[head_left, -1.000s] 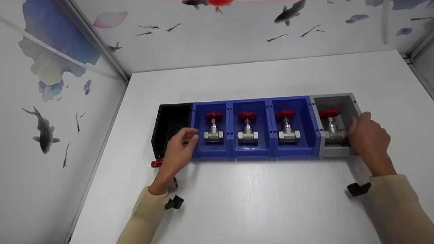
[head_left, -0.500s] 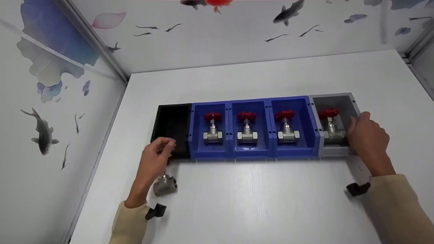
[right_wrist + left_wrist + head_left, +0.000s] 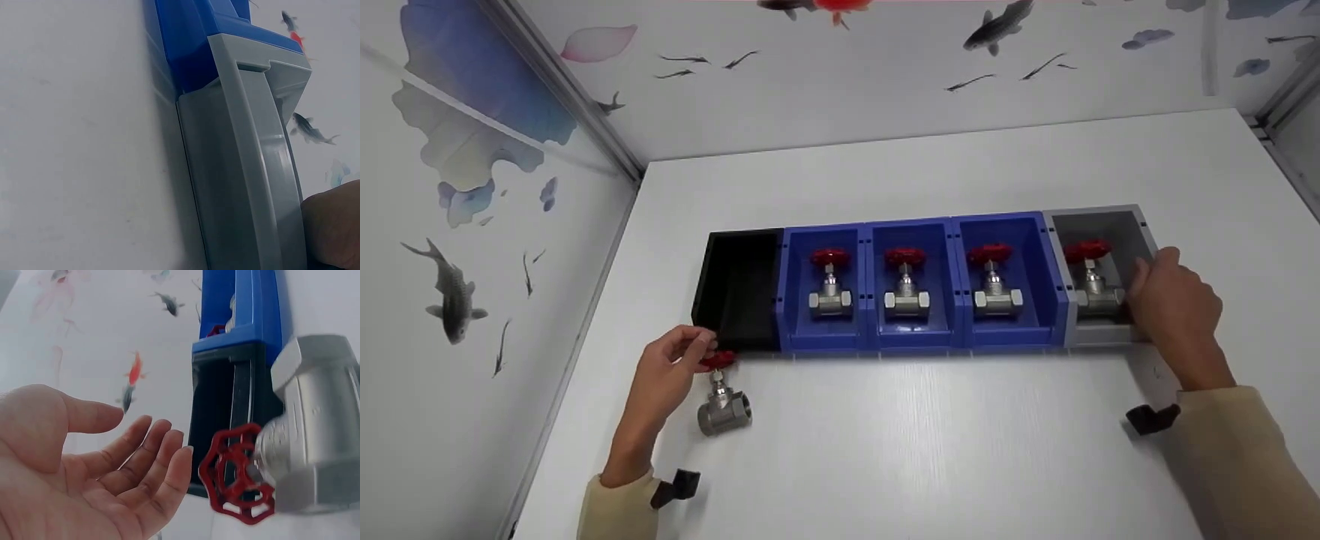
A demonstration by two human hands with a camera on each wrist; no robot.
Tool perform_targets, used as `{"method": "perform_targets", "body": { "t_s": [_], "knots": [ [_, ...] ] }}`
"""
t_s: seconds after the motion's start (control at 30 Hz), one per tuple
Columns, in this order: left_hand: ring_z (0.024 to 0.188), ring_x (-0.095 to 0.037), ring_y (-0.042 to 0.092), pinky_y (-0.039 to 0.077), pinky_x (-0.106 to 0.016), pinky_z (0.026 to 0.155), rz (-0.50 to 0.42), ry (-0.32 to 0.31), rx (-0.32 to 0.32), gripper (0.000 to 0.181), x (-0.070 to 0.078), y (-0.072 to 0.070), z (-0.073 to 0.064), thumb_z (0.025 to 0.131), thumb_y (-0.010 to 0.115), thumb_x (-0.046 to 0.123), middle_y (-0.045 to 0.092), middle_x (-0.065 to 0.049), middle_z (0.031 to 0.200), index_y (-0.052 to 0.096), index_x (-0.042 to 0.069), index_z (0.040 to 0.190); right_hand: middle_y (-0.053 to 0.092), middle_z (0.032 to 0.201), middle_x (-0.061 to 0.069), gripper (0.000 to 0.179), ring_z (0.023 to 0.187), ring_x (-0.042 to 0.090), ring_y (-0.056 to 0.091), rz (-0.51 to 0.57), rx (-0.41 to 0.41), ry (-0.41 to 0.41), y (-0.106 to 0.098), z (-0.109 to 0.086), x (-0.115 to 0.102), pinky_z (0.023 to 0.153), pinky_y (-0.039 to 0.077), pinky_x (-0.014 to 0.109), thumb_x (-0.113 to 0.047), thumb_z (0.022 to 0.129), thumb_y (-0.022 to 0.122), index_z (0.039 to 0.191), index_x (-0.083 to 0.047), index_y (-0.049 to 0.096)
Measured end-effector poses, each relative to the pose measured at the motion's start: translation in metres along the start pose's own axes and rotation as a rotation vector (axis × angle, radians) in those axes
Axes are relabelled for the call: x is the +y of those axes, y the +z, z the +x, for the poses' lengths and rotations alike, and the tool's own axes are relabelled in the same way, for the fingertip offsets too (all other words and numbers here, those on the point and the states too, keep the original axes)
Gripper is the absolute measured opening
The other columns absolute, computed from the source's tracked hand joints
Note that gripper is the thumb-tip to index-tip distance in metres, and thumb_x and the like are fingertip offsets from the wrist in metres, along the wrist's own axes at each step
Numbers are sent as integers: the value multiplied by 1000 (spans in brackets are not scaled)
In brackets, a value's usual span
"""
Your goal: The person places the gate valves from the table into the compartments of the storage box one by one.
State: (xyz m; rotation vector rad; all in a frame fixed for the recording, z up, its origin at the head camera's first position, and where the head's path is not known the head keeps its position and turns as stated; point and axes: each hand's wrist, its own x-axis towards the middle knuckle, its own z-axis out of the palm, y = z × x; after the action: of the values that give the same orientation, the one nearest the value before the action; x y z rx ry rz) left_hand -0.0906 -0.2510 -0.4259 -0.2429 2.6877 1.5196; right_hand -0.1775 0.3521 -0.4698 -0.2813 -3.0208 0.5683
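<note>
My left hand hovers by the front left corner of the black bin, fingers loosely bent and holding nothing. Just right of it, a steel gate valve with a red handwheel lies on the table. In the left wrist view the palm is turned up and the fingertips are apart from that handwheel. My right hand grips the right wall of the grey bin, thumb at its rim. Inside this bin stands another valve, close to the hand; some fingers are hidden.
Between the black and grey bins, three blue bins stand joined in the row. Each holds a similar red-wheeled valve. White panels with painted fish enclose the white table at the back and sides.
My left hand has moved left and toward me, from the first blue bin past the black bin, uncovering the loose valve. The right hand has stayed at the grey bin.
</note>
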Motion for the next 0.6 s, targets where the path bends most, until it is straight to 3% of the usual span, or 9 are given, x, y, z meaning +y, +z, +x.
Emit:
{"method": "perform_targets", "body": {
  "t_s": [0.37,0.6],
  "knots": [
    [99,-25,65,54,-25,78,42,-101,-45,25,-22,-12,-10,105,50,17,69,-15,107,66,-1,113,55,79,40,48,59,48,55,-1,-8,2,-2,0,0,42,37,48,-30,107,28,104,16,40],
    [105,-27,66,55,-35,87,50,-157,-125,36,-29,-13,-13,105,50,27,70,-15,112,68,-3,113,55,80,40,47,60,47,55,11,-5,4,-1,0,-1,43,36,47,-30,107,29,102,14,41]
  ]
}}
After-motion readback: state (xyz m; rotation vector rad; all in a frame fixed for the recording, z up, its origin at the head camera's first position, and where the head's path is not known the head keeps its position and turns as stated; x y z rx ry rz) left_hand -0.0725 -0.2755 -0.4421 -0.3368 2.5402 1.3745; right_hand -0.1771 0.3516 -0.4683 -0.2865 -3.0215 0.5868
